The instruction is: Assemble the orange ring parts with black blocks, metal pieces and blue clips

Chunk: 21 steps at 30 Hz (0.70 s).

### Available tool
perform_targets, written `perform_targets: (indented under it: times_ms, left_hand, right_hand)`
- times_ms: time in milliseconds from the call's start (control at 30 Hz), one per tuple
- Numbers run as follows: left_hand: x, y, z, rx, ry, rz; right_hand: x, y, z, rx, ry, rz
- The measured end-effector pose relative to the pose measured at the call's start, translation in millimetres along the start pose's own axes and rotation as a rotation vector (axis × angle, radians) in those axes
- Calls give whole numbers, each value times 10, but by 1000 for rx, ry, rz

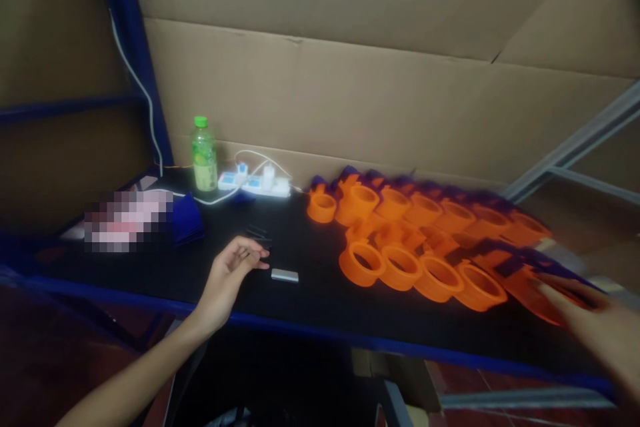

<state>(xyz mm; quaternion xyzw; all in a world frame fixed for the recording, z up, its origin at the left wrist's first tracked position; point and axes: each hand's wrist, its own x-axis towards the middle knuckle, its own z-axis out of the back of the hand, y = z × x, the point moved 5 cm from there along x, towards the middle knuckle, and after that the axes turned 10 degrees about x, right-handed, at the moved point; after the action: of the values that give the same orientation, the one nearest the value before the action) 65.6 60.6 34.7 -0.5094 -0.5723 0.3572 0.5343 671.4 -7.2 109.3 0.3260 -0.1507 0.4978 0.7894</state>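
Note:
My left hand (239, 263) hovers over the black tabletop (300, 320), its fingers curled together; whatever sits between the fingertips is too small to make out. Just to the right of those fingertips lies a small flat whitish block (285, 275). Several thin black strips (257, 233) are scattered beyond the hand. At the right end of the table my right hand (580, 303), smeared by motion, is closed around the edge of an orange ring-shaped part (537, 297). More orange ring-shaped parts (363, 263) with dark purple-blue sections stand in rows beside it.
A green-capped drink bottle (204, 159) and a white power strip (255, 183) with cables stand at the back. Dark blue sheets (188, 219) lie on the left beside a pixelated patch. Cardboard (350, 93) walls the rear, and a metal frame (575, 147) rises on the right.

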Motion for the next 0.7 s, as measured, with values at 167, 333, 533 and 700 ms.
perform_targets:
  times_ms: [167,333,533,700]
  left_hand:
    - [12,12,8,-3,-4,9]
    - [9,8,12,-14,-8,14]
    - [8,-6,10,-13,1,13]
    - [-9,-14,5,-28,23,6]
  right_hand:
    - [-29,4,-146,154,162,-294]
    - [-52,-15,-268,177,150,-239]
    - [-185,224,-231,-43,50,144]
    - [-483,477,-312,-48,151,483]
